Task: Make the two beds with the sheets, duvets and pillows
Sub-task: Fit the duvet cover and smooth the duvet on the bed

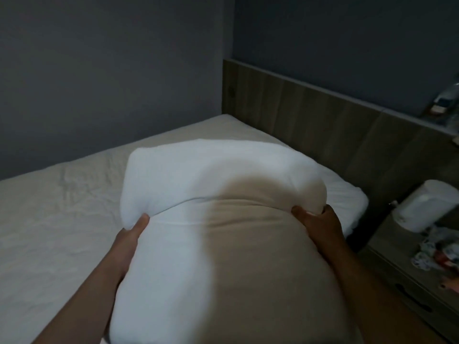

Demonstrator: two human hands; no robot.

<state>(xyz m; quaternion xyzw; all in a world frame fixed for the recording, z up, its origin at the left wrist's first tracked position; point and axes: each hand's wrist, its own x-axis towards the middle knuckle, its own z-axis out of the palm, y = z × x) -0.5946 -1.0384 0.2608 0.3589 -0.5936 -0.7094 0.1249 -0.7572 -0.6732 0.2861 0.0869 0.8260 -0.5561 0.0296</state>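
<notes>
Both hands grip the white pillow (211, 244) by its sides over the sheeted bed (62, 219), near the wooden headboard (310, 112). The left hand (130, 235) has its thumb on top and its fingers hidden underneath, while the right hand (320, 224) curls into the edge. The frame cuts off the pillow's near end, and clutter on the nightstand (397, 281) is too dark and blurred to read.

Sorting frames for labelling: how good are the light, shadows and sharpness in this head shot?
Head view: dim, bluish room light; a broad brownish shadow covers the middle and right of the pillow, reaching the right hand, while the side by the left hand stays brighter; the clutter on the nightstand at the right edge is smeared and unreadable.
</notes>
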